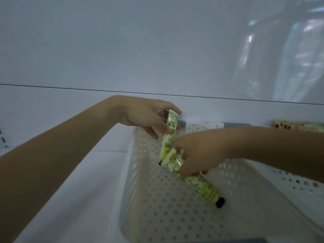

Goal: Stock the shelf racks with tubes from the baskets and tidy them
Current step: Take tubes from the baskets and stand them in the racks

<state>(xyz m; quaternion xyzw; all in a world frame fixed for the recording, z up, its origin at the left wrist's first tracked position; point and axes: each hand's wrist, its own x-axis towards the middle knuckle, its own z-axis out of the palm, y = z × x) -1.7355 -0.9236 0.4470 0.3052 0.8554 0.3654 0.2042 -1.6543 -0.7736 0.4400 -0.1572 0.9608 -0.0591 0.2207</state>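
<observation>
A white perforated basket [140, 199] fills the lower middle of the head view. My left hand [145, 114] pinches the crimped top of a green floral tube [169, 135], which hangs cap down over the basket's far left corner. My right hand [198, 151] reaches in from the right and grips a second green floral tube [198, 184] near its crimped end. That tube slants down to the right, and its black cap [220, 202] is close to the basket's floor. The two tubes cross in front of my right hand.
The basket stands on a white shelf [78, 181] against a white back panel [157, 50]. More tubes [298, 126] lie in a row at the far right, behind my right forearm. A second perforated basket wall [289, 181] shows at the right.
</observation>
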